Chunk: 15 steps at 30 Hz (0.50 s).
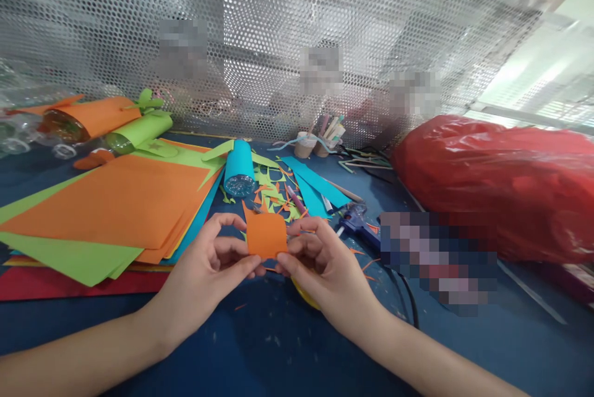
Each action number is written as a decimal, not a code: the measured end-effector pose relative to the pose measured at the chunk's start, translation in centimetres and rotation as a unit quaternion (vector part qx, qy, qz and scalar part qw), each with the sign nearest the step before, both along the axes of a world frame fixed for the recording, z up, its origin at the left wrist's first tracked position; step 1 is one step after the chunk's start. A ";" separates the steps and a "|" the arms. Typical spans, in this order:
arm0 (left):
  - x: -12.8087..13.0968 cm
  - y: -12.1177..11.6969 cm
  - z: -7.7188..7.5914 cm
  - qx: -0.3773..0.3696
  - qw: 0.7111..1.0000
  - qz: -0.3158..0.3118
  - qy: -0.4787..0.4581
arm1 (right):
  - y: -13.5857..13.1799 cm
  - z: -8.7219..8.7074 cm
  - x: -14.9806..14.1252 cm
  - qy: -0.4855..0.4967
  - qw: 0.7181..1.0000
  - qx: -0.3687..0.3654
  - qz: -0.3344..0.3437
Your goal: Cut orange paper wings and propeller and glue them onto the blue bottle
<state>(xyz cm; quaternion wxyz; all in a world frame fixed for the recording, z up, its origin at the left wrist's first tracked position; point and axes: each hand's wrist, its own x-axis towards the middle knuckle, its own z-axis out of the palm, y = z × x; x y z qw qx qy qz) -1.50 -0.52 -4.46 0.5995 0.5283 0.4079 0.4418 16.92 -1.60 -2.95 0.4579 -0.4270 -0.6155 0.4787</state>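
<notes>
Item: one small piece of orange paper [266, 236], curved, held upright above the near part of the blue bench [250, 347], between the two hands. Left hand [202, 270]: fingers closed on the paper's left edge, thumb at its lower corner. Right hand [331, 270]: fingers closed on its right edge, thumb at the lower right corner.

Surroundings, by clock from the orange piece. At five o'clock, a yellow item [304, 293], mostly hidden by the right hand. At twelve to one, green and orange scraps [277, 198], with a purple marker [295, 199] among them. At eleven, a blue-wrapped bottle [239, 162], upright. At one, blue paper strips [318, 182]; beyond them, two cups [304, 145] [323, 148], the right one filled with pens. At three, near the right hand, a blue glue gun [359, 224]. At nine to ten, a fanned stack of coloured sheets [111, 199], orange uppermost; beyond it, orange-wrapped [104, 117] and green-wrapped [139, 131] bottles, lying down. At two, well apart, a red plastic bag [501, 183]. At twelve, farthest, a perforated metal screen [269, 32].
</notes>
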 end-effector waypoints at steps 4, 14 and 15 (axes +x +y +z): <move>0.0 0.2 -0.1 -0.008 1.000 -0.001 -0.018 | 0.1 -0.1 0.2 0.008 1.000 -0.021 0.008; 0.0 0.7 0.2 -0.019 1.000 0.003 0.000 | 0.2 -0.4 0.2 -0.048 0.998 0.038 -0.004; 0.0 0.7 0.2 -0.019 1.000 0.003 -0.001 | 0.2 -0.4 0.2 -0.059 0.997 0.049 -0.011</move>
